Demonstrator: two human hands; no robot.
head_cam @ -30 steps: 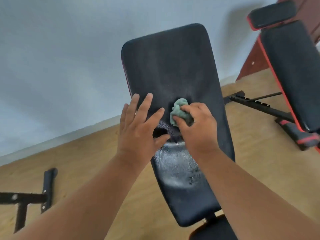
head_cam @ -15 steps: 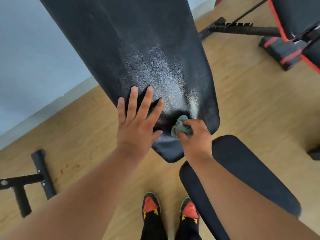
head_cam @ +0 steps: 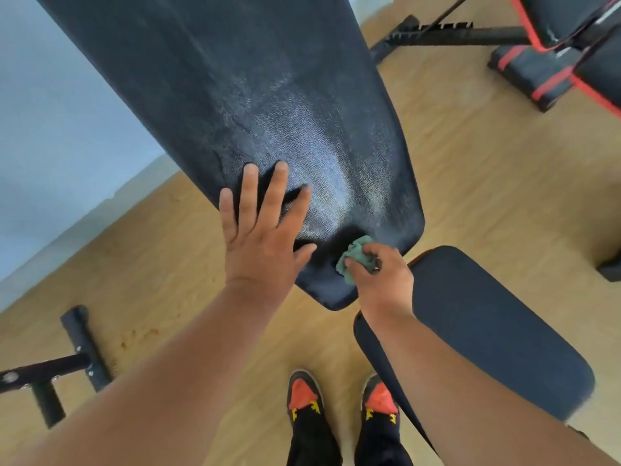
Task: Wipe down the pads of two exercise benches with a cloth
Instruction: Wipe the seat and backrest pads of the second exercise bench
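A long black back pad (head_cam: 255,95) of the near bench slopes up and away from me, shiny where it is damp. My left hand (head_cam: 262,233) rests flat on its lower left part with the fingers spread. My right hand (head_cam: 379,277) grips a crumpled green cloth (head_cam: 354,258) and holds it against the pad's bottom end. The bench's black seat pad (head_cam: 487,331) lies just below, to the right of my right forearm. A second bench (head_cam: 571,35), black with red trim, stands at the top right.
Wooden floor (head_cam: 487,183) surrounds the benches. A black metal frame foot (head_cam: 80,344) lies on the floor at lower left. A black notched support bar (head_cam: 447,35) runs across the top right. My feet in black and red shoes (head_cam: 339,398) stand below the pad. A pale wall (head_cam: 50,129) is at left.
My right hand has drawn the cloth down the back pad to its bottom end. My left hand slid down the pad with it, and my view tilted down to my feet.
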